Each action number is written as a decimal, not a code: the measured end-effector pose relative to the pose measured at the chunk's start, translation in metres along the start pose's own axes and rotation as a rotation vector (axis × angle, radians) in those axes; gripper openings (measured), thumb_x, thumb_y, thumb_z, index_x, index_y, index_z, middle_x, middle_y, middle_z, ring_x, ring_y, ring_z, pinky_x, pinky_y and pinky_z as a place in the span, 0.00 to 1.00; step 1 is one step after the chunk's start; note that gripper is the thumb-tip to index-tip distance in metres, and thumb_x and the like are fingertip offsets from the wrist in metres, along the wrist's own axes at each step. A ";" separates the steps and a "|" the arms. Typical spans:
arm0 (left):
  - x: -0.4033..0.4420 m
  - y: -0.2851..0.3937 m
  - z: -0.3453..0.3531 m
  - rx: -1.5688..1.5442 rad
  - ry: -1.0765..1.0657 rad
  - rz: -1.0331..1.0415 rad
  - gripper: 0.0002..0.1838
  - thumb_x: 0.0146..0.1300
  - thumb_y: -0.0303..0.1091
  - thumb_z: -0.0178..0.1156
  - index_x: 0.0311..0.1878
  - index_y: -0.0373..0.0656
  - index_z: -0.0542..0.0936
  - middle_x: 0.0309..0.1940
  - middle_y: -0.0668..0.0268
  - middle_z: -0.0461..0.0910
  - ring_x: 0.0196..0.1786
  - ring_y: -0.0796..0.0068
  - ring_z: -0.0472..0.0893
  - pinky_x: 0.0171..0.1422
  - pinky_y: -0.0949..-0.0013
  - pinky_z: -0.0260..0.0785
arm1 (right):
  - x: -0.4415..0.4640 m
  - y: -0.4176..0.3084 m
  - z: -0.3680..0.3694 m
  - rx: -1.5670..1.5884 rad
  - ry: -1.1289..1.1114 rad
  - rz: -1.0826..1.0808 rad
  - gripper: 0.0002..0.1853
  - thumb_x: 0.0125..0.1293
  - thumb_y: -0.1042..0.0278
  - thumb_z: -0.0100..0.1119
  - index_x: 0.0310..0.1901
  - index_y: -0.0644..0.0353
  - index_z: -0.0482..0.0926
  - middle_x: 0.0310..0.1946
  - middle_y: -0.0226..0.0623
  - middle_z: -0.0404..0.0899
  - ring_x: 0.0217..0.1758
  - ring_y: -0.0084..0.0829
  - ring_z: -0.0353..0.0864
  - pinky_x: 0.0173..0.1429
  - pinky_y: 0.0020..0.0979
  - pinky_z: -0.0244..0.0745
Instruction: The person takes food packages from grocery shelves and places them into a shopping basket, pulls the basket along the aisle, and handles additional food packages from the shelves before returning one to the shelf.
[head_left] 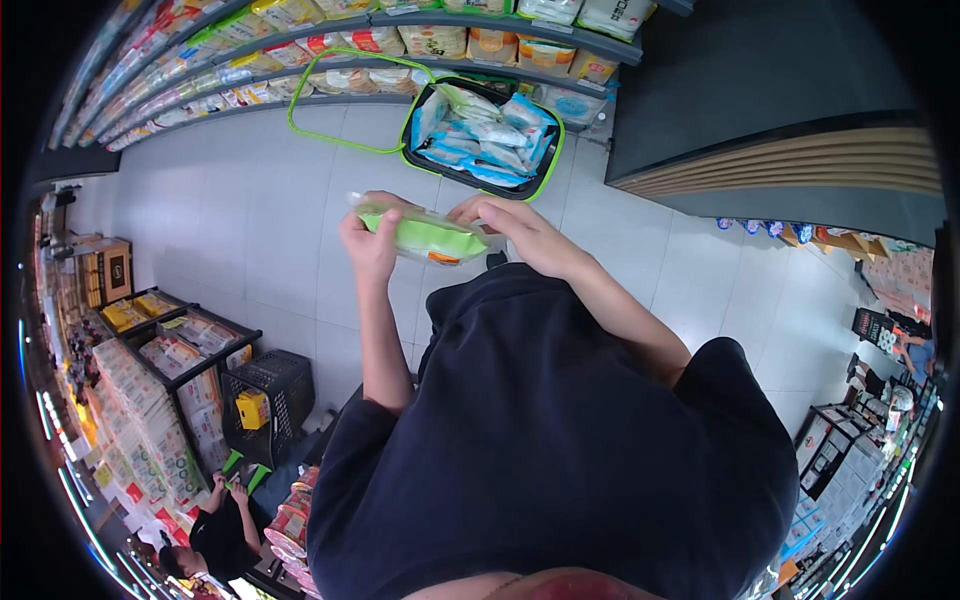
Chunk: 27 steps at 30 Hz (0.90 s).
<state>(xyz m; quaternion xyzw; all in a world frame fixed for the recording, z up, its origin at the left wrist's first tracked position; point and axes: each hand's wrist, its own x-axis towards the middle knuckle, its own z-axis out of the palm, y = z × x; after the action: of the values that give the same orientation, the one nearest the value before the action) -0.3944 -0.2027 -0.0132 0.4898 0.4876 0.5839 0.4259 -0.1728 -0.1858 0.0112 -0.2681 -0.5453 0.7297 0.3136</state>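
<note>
A green and clear plastic food packet [437,237] is held in front of my body, above the floor. My left hand [374,235] grips its left end, with the thumb on the green face and the fingers behind. At the packet's right end, my right hand [512,228] has its fingers curled against the edge. Beyond my hands, a black shopping basket with a green rim [545,190] sits on the floor. Several blue-and-white packets [480,150] fill it, along with a greenish one [468,103] on top. The packet's printing is too small to read.
Shelves [395,66] of bagged goods curve along the far side. The basket's green handle [345,145] lies out to its left. A dark cabinet [760,100] stands at the right. Lower left, another person [225,530] holds a green handle near a black cart [268,395].
</note>
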 end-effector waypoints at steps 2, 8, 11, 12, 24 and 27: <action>0.010 -0.002 0.000 0.072 0.016 0.003 0.10 0.55 0.32 0.59 0.31 0.32 0.76 0.26 0.64 0.77 0.30 0.77 0.75 0.37 0.74 0.68 | 0.010 -0.006 -0.008 0.018 -0.006 0.044 0.15 0.67 0.65 0.47 0.49 0.66 0.72 0.44 0.33 0.74 0.47 0.22 0.71 0.51 0.24 0.65; 0.048 -0.041 0.018 0.242 0.111 -0.259 0.13 0.60 0.35 0.57 0.38 0.32 0.75 0.30 0.62 0.77 0.34 0.78 0.73 0.39 0.73 0.68 | 0.052 0.026 -0.052 -0.304 0.161 0.037 0.16 0.63 0.60 0.54 0.45 0.65 0.77 0.37 0.34 0.79 0.39 0.23 0.75 0.44 0.26 0.70; 0.075 -0.066 0.039 0.317 0.104 -0.298 0.24 0.61 0.47 0.55 0.46 0.31 0.72 0.38 0.55 0.77 0.41 0.73 0.75 0.46 0.72 0.67 | 0.064 0.046 -0.080 -0.381 0.288 0.134 0.15 0.61 0.59 0.53 0.39 0.63 0.80 0.41 0.43 0.79 0.45 0.38 0.78 0.48 0.31 0.70; 0.081 -0.080 0.038 0.532 0.025 -0.488 0.32 0.60 0.55 0.52 0.50 0.30 0.69 0.42 0.51 0.76 0.45 0.69 0.75 0.49 0.72 0.66 | 0.066 0.057 -0.088 -0.368 0.291 0.139 0.15 0.61 0.59 0.53 0.39 0.63 0.80 0.41 0.43 0.79 0.45 0.38 0.78 0.48 0.31 0.70; 0.150 -0.198 0.089 -0.277 -0.163 -1.061 0.19 0.67 0.37 0.43 0.55 0.33 0.64 0.47 0.54 0.73 0.48 0.65 0.77 0.51 0.65 0.73 | 0.112 0.103 -0.163 -0.937 0.313 0.054 0.11 0.58 0.65 0.53 0.39 0.57 0.81 0.48 0.43 0.75 0.50 0.42 0.74 0.52 0.36 0.69; 0.161 -0.220 0.086 -0.196 -0.215 -1.052 0.19 0.65 0.38 0.48 0.54 0.34 0.66 0.46 0.56 0.74 0.49 0.66 0.76 0.51 0.67 0.73 | 0.122 0.107 -0.174 -0.924 0.313 0.104 0.14 0.58 0.61 0.54 0.43 0.58 0.79 0.48 0.45 0.74 0.50 0.43 0.74 0.54 0.36 0.68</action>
<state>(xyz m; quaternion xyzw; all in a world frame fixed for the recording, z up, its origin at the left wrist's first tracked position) -0.3304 0.0025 -0.2008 0.1950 0.5638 0.2813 0.7517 -0.1431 -0.0072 -0.1433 -0.5126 -0.7441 0.3773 0.2031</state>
